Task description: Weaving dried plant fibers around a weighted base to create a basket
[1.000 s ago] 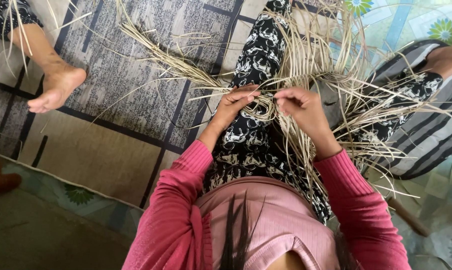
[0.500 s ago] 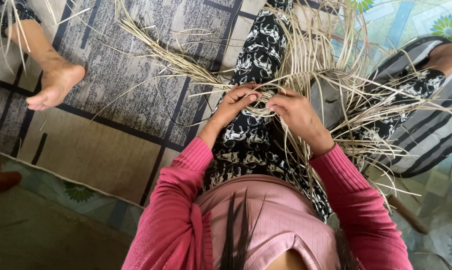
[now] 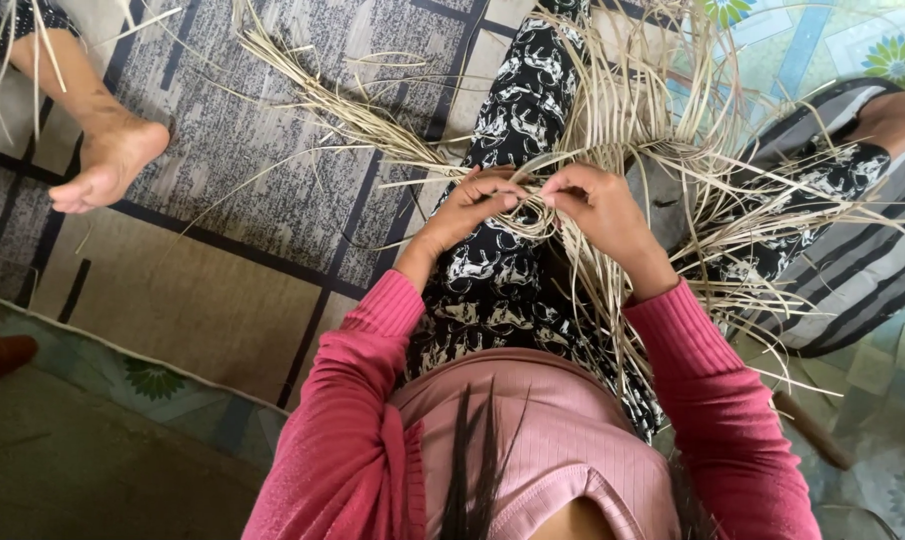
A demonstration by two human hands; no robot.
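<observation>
A grey patterned mat [image 3: 273, 170] with dark stripes across the floor, another person's bare foot [image 3: 108, 165] resting on it at upper left — a striped cushion [image 3: 863, 270] and floral floor tiles [image 3: 833, 45] to the right.

A home floor used for handcraft. A patterned grey rug [image 3: 273, 150] covers flowered floor tiles [image 3: 823, 40]. Loose straw strips [image 3: 373, 120] lie around, and another person's bare foot [image 3: 108, 160] rests nearby.

Soft, even daylight fills the scene, brightest toward one and two o'clock, where the pale patterned floor [image 3: 823, 45] looks slightly washed out. Shadows are faint and short. The corner at seven o'clock falls dim and murky (detail is lost there). The centre is sharp; straight lines bow near the edges, and the thin straw strands [image 3: 613, 110] smear a little.
</observation>
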